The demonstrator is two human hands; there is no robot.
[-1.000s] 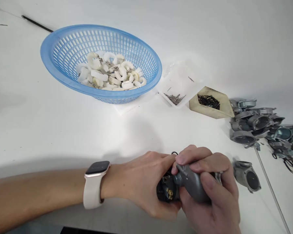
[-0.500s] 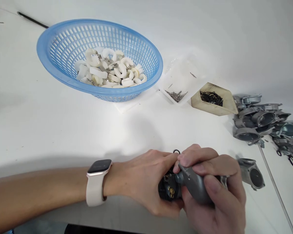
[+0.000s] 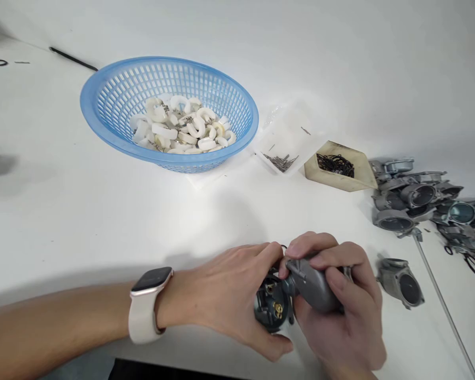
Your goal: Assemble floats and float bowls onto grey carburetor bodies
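Observation:
Near the bottom of the head view, my left hand (image 3: 229, 301), with a watch on its wrist, is curled around a dark round carburetor body (image 3: 272, 306). Brass jets show in its open face. The left thumb sticks out below it. My right hand (image 3: 344, 306) grips a smooth grey metal cup-shaped part (image 3: 314, 285), its fingers over the top and its palm beneath. This grey part sits right beside the carburetor body; whether they are joined I cannot tell. Part of a thin black ring (image 3: 284, 247) shows behind the fingertips.
A blue basket (image 3: 91, 103) holds white C-shaped floats. Beside it stand a clear tray (image 3: 267, 142) of metal pins and a cream bin (image 3: 332, 183) of black rings. Grey metal housings (image 3: 396, 198) are piled at right, near a single housing (image 3: 401, 282) and a thin rod (image 3: 445, 295).
The view has shifted, so the basket and trays sit lower. My left thumb has moved away from the carburetor body, uncovering more of it. Both hands keep their grip.

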